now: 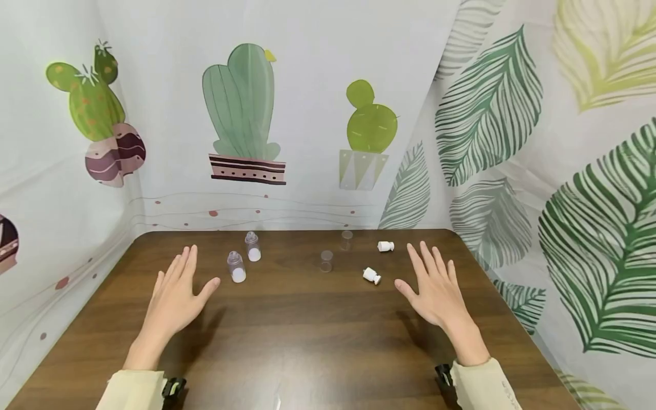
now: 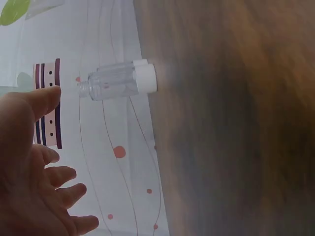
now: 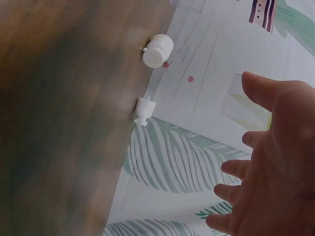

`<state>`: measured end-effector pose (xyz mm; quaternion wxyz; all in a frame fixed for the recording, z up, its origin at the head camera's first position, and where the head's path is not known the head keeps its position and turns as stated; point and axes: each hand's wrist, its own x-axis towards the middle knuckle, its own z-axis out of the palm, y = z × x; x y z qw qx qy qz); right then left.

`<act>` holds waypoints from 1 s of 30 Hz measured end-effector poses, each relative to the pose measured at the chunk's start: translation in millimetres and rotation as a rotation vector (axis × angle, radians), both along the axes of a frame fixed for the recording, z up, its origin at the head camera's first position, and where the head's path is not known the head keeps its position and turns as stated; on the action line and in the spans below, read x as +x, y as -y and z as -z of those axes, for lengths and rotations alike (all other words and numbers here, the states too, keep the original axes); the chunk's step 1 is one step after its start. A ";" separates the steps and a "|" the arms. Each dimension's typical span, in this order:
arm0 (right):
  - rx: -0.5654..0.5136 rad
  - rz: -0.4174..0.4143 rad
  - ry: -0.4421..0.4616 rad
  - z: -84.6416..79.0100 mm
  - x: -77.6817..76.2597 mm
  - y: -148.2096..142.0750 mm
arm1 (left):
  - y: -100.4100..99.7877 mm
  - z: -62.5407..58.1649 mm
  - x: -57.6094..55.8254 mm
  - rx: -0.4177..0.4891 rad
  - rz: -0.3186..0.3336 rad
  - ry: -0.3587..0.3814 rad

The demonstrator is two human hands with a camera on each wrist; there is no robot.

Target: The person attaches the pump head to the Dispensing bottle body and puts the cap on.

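Observation:
My left hand (image 1: 174, 293) is held over the left of the table, fingers straight and thumb spread, holding nothing. Just right of its thumb stand two small clear bottles, the front one (image 1: 236, 267) and the back one (image 1: 253, 246), each with an open threaded neck and a white base (image 2: 146, 78). My right hand (image 1: 434, 285) hovers on the other side, fingers extended, also holding nothing. Left of it lie two white pump heads, the nearer one (image 1: 371, 276) and the farther one (image 1: 386, 246). Between bottles and pump heads stand two clear caps, one nearer (image 1: 326, 261) and one behind (image 1: 347, 240).
The brown wooden table (image 1: 287, 341) has rounded far corners. A white curtain (image 1: 318, 114) printed with cacti hangs along its far edge, and leaf-printed cloth (image 1: 512, 228) runs along the right side. Dark straps (image 1: 173, 388) show at both cuffs.

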<state>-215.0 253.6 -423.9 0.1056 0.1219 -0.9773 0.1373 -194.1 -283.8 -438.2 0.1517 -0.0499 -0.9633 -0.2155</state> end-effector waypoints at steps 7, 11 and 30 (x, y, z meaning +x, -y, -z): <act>-0.019 -0.030 0.003 -4.0 -7.4 6.9 | -5.5 -3.1 -12.0 0.079 0.013 0.006; -0.044 -0.038 -0.015 -9.2 -13.1 10.6 | -10.3 -5.4 -18.2 0.125 0.005 0.053; -0.266 -0.085 0.067 -10.5 -31.8 23.3 | -17.9 6.3 -45.6 0.432 0.035 0.180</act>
